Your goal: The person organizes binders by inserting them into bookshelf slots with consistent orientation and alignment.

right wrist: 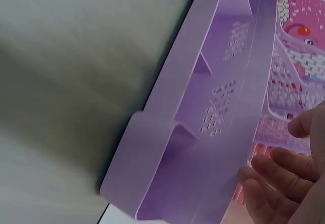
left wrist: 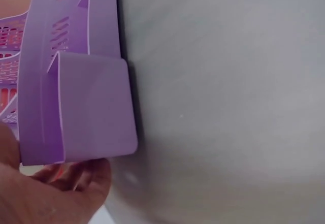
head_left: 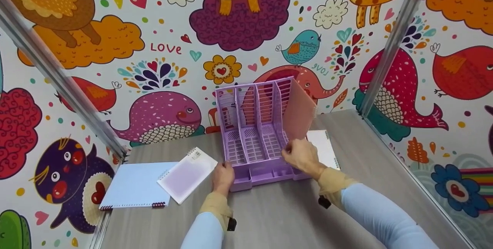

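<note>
A purple desk file organizer (head_left: pixel 265 179) stands on the table, with upright slots at the back and small compartments along its front. My left hand (head_left: pixel 223 177) grips its left front corner; in the left wrist view the fingers lie against the end wall (left wrist: pixel 96 107) and the thumb side is at the upper edge. A pink notebook (head_left: pixel 300 110) stands upright in the rightmost slot. Close to that notebook's lower front corner is my right hand (head_left: pixel 304 156). The right wrist view shows its fingers (right wrist: pixel 284 176) loosely bent at the organizer's front wall, pinching nothing.
Left of the organizer, a lilac spiral notebook (head_left: pixel 187 174) overlaps a larger light-blue one (head_left: pixel 134 183). A white spiral notebook (head_left: pixel 324 149) lies to the right, partly behind the right hand. Cartoon-patterned walls with metal posts (head_left: pixel 396 45) enclose the grey table (head_left: pixel 277 218).
</note>
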The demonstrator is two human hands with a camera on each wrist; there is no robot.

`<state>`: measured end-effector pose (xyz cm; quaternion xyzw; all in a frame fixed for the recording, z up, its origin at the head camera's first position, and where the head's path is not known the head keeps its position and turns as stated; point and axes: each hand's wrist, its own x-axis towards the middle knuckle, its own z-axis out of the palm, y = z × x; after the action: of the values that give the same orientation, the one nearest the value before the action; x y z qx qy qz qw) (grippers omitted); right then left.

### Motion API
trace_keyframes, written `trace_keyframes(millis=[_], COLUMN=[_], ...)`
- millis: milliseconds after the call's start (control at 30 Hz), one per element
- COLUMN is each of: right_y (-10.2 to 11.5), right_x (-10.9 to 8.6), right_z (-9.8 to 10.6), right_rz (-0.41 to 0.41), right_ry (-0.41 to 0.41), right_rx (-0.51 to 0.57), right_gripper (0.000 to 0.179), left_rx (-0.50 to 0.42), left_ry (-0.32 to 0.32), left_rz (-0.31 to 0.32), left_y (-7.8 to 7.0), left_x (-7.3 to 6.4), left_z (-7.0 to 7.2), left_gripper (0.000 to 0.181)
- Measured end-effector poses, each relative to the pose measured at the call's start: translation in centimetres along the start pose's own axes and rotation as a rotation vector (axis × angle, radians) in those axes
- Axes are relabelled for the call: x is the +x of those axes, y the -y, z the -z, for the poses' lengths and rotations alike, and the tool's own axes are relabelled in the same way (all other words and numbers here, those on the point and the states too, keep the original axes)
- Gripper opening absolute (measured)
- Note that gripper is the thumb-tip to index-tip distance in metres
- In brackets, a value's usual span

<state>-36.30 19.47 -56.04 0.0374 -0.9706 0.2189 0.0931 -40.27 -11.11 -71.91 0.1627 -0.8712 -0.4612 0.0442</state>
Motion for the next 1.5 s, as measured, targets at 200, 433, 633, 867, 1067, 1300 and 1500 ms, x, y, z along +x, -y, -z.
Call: trace_keyframes(millis=[200,433,633,867,1067,1300,1500], right_y=[0.9,2.2,3.8,5.7,7.8,10.3,12.7], right_x=[-0.5,-1.3,-1.8,-2.7,-3.5,-4.1,-4.6], right_z=[-0.2,-0.4,-1.1,-2.8,-4.0,-5.5,-6.3], right_rz=[0.046,0.089,0.136,0.199,0.323,0.463,0.542], right_ry=[-0.001,-0.020,-0.026,-0.076,-0.133,-0.182,-0.186], right_rx=[-0.026,-0.009,0.015,0.028,0.069,0.090,0.142], right_gripper=[0.020,0.016,0.021,0.023,0.024,0.024,0.032], left_rx=[0.008,0.071,0.069,0.073,0.080,0.069,0.069], left_ry=[-0.041,-0.066,-0.077,-0.064,-0.086,-0.110,-0.097], left_rz=[-0.023,-0.045,-0.017,-0.011,0.058,0.139,0.218], left_y=[0.4,-0.3,1.3,4.5,6.3,0.8,-1.7], left_x=[0.8,0.4,0.8,2.8,3.3,-1.7,-5.2], left_z=[0.7,2.6,4.3,7.2,11.0,17.3,21.2], left_gripper=[0.040,0.034,0.038,0.042,0.045,0.046,0.050])
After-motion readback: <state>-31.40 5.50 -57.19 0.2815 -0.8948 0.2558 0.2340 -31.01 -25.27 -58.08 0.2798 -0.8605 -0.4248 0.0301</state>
